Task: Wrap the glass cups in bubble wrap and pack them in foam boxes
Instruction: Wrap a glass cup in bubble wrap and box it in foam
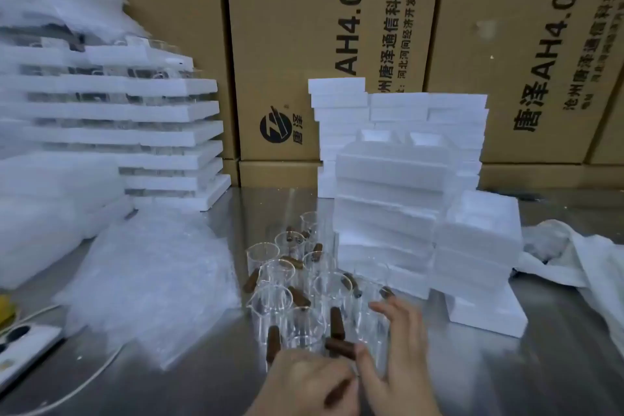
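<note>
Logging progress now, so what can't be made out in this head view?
Head view:
Left hand: its grip is hidden under its own back, blurred.
Clear glass cups with brown handles: overlapping and transparent, count unclear.
Stacked white foam boxes: interiors hidden by boxes above.
White foam tray stack: cut off by left edge, contents blurred.

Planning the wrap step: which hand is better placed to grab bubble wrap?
Left hand, probably: the heap of clear bubble wrap sheets lies on that side; the right hand spreads over clear glass cups with brown handles. Left holds one.
</note>
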The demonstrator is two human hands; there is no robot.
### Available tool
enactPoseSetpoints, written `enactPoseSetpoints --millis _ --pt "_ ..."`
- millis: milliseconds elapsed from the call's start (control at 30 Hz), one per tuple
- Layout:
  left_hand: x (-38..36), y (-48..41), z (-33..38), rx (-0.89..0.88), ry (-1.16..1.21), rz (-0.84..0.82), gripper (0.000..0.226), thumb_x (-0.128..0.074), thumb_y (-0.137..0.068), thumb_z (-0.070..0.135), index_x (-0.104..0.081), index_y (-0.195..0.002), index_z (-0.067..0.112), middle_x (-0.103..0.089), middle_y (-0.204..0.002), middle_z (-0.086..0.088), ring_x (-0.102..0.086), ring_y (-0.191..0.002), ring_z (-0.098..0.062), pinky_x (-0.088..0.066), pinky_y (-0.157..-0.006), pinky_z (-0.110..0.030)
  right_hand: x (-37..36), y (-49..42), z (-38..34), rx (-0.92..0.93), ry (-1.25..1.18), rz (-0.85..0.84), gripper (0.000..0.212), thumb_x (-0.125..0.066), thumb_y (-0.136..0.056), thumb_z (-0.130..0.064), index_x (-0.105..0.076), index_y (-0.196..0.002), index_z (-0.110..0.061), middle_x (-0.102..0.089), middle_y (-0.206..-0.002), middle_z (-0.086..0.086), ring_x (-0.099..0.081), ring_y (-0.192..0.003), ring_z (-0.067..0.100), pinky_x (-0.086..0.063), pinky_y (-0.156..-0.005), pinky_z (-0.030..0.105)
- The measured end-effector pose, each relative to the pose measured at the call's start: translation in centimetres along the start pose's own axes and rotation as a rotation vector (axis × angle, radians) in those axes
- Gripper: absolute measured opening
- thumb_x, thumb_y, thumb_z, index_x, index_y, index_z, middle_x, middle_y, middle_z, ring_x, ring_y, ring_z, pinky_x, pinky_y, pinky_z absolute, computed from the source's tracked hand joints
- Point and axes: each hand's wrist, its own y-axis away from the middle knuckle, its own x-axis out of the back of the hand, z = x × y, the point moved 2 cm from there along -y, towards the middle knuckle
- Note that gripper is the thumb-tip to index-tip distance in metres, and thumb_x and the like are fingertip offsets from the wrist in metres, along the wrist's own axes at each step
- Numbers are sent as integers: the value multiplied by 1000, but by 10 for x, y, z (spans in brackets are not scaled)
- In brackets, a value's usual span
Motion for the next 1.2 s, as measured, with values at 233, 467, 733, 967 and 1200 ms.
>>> enactPoseSetpoints --millis 233,467,733,967,1200 --pt "2 -19 -20 212 153 117 25 -59 -77 24 -52 -54 17 -53 -46 4 -50 -40 -15 -35 -40 -25 -21 -28 3 205 90 -170 23 -44 -82 -22 -66 -80 -15 -61 -86 -4 -51 -84 13 -34 -74 27" --pt "-4 -26 -38 286 139 93 25 -54 -77 25 -52 -53 17 -54 -45 1 -50 -39 -18 -37 -37 -24 -33 -37 9 243 206 -166 26 -45 -81 -23 -65 -68 -14 -61 -77 -5 -50 -77 19 -32 -71 33" --pt "-18 -32 -60 332 169 117 31 -44 -82 26 -52 -56 11 -48 -45 -1 -43 -40 -17 -33 -41 -26 -35 -38 12 222 360 -214 37 -41 -83 -30 -71 -69 -16 -62 -76 -6 -54 -82 21 -28 -80 28" --pt "-14 -29 -69 451 277 203 32 -39 -89 29 -44 -60 16 -36 -48 9 -39 -42 -16 -26 -47 -25 -53 -35 1 402 560 -172 41 -52 -77 -43 -71 -58 -12 -55 -71 0 -52 -81 22 -30 -85 36" --pt "-15 -26 -76 508 329 206 35 -44 -90 29 -54 -64 8 -57 -53 -5 -53 -51 -27 -45 -52 -41 -56 -38 10 314 503 -77 42 -47 -85 -44 -71 -63 -17 -55 -73 -4 -43 -84 16 -23 -79 32"
